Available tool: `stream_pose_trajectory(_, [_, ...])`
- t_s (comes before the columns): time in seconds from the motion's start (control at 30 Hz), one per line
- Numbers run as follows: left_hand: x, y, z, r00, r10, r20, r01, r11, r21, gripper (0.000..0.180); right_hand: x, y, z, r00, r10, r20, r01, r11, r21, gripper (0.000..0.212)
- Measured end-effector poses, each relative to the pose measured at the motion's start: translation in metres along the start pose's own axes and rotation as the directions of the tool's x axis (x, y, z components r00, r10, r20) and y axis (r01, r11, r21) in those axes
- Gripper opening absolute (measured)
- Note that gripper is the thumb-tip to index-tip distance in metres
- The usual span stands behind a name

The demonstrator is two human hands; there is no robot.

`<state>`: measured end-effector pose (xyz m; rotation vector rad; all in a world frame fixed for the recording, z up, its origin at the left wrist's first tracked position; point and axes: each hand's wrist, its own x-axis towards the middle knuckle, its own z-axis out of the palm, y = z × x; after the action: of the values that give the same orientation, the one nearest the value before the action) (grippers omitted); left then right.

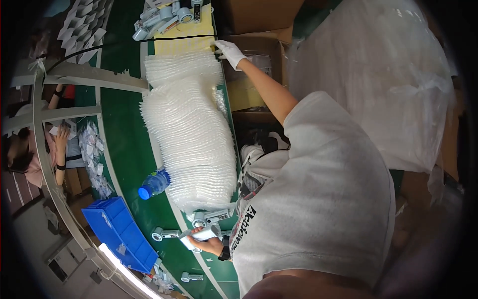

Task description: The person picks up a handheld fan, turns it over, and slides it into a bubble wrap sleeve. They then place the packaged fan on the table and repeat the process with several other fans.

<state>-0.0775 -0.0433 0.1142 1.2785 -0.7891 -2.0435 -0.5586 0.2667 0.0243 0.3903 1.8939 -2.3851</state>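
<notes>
My bare left hand (209,245), with a black band at its wrist, closes around a pale handheld device (208,232) that looks like a small handheld fan. More such round-headed devices lie about it, one pale blue device (164,234) just to the left and another (191,277) lower down. My right hand (230,54), in a white glove, is at the table's edge with fingers stretched out. It is nearest to a black cable and a yellow sheet (167,46), and seems empty. Between my hands lies a long overlapping stack of clear bubble-wrap bags (194,144).
A blue-capped bottle (154,184) lies against the stack. Beyond it are a blue crate (119,231) and a metal frame (64,113). Several pale devices (164,20) are piled on the far end. Behind the right arm are a cardboard box (259,47) and a big plastic-wrapped bundle (368,74). Someone works across the table.
</notes>
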Motion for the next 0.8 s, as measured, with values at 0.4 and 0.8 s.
stream_pose_trajectory(0.4, [-0.05, -0.008, 0.056, 0.996, -0.008, -0.09, 0.008, 1.0, -0.003, 0.025, 0.075, -0.031, 0.001, 0.948, -0.175, 0.264, 0.308, 0.315, -0.898, 0.02])
stream_pose_trajectory(0.8, [-0.062, -0.006, 0.056, 0.991, 0.024, -0.134, -0.028, 0.999, -0.029, 0.028, 0.111, -0.051, -0.011, 0.849, 0.159, 0.504, 0.507, 0.027, -0.862, 0.022])
